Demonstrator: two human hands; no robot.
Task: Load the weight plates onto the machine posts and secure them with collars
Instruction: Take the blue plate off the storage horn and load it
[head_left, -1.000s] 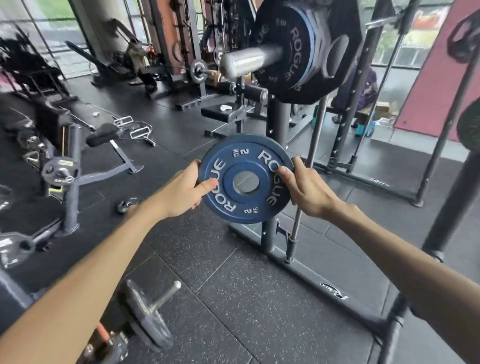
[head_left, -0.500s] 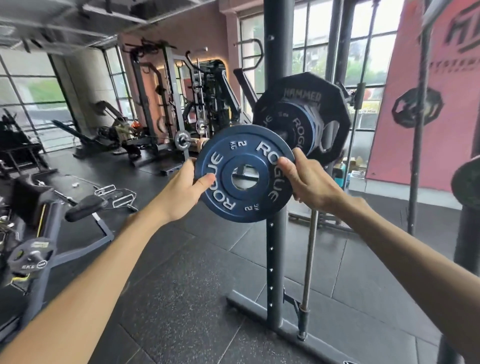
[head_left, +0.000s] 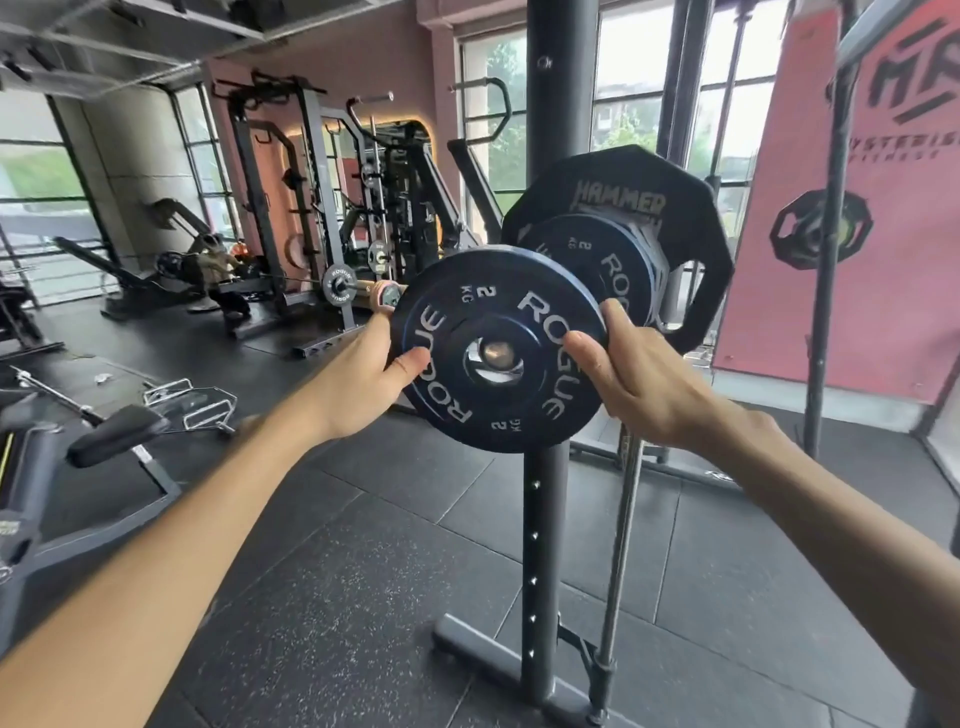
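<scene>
Your left hand (head_left: 358, 382) and right hand (head_left: 641, 382) pinch the round blue rubber plate (head_left: 470, 325), now raised onto the silver steel post (head_left: 492, 353); slide it home.

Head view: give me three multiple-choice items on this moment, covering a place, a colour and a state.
1. Where is the blue plate?
A. on the floor
B. at the tip of the post
C. on the bench

2. What colour is the Hammer plate on the post?
A. black
B. red
C. green

3. How is the blue plate held?
A. by the left hand alone
B. by no hand
C. by both hands, the right hand on the opposite edge

Answers:
1 B: the post's metal end shows through the plate's hole.
2 A: its twelve-sided face is black with pale lettering.
3 C: a thumb lies on the face at each side, with fingers behind the rim.
</scene>
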